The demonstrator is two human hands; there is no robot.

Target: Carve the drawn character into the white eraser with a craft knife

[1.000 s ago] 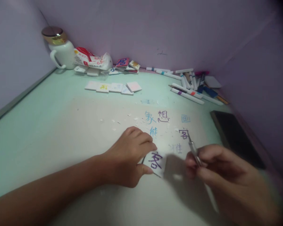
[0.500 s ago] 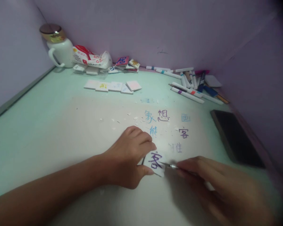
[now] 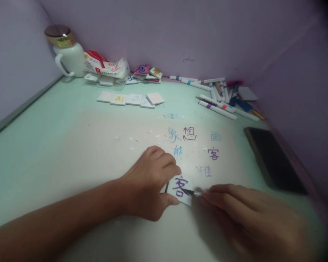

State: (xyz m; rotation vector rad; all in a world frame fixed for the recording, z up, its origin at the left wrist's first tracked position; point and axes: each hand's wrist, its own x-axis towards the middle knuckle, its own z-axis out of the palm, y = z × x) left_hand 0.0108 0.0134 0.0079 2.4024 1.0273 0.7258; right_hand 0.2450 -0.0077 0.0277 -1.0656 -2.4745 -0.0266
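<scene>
Head: left hand pins tile, right hand grips knife

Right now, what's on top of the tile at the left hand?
On the tile: a purple character, with a pointed tool over it. The left hand covers parts of its edge; anything beneath the fingers is hidden.

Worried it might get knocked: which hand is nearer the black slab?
Right. The right hand is nearer, in front and left of the black slab; the left hand is farther left, at the white card.
</scene>
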